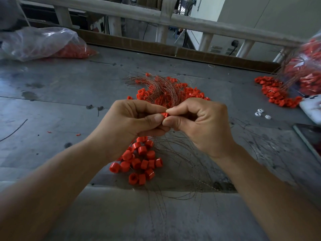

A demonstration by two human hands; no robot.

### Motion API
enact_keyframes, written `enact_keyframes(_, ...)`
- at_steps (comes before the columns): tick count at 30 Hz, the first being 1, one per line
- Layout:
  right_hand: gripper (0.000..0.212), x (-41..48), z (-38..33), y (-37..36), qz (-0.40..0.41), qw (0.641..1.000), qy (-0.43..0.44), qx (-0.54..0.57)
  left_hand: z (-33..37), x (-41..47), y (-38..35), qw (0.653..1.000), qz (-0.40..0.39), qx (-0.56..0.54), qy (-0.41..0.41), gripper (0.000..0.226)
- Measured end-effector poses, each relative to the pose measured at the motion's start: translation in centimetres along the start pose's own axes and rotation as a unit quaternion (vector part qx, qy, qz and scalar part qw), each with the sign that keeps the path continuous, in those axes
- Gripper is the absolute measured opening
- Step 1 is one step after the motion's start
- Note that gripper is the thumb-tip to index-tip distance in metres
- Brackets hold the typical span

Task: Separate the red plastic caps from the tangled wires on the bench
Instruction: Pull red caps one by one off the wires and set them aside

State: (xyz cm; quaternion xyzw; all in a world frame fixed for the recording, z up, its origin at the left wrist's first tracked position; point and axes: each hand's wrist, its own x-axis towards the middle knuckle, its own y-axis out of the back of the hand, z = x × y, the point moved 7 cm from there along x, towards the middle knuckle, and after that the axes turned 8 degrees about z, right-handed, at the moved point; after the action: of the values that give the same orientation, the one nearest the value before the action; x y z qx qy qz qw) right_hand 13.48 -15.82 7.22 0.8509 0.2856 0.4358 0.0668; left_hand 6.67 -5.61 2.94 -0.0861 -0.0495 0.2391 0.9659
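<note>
A red cap is being pinched above the middle of the desk, the left hand and right hand each gripping it between thumb and forefinger. A hard tug is risking the cap flying off past the loose caps below, or the wires behind dragging their pile along. The fingertips are hiding whether a wire is running through the cap, and the curled fingers are covering anything else held.

Loose caps lay on bench near edge, wire tangle sat behind them, bag lay far left, second bag far right, phone lay before it
</note>
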Motion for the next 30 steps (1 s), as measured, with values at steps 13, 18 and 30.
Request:
enact_keyframes(13, 0.019, -0.07, -0.11, -0.48, -0.042, 0.996, 0.060, -0.053, 0.24, 0.02, 0.22, 0.998, 0.010, 0.062, -0.027, 0.020)
enact_keyframes(18, 0.020, 0.04, -0.02, -0.24, -0.033, 0.998, 0.046, -0.032, 0.16, 0.03, 0.14, 0.999, -0.002, 0.045, -0.016, 0.021)
enact_keyframes(30, 0.018, -0.15, -0.31, -0.01, 0.008, 0.996, 0.079, -0.028, 0.56, -0.22, 0.00, 0.999, -0.004, 0.018, -0.031, 0.021)
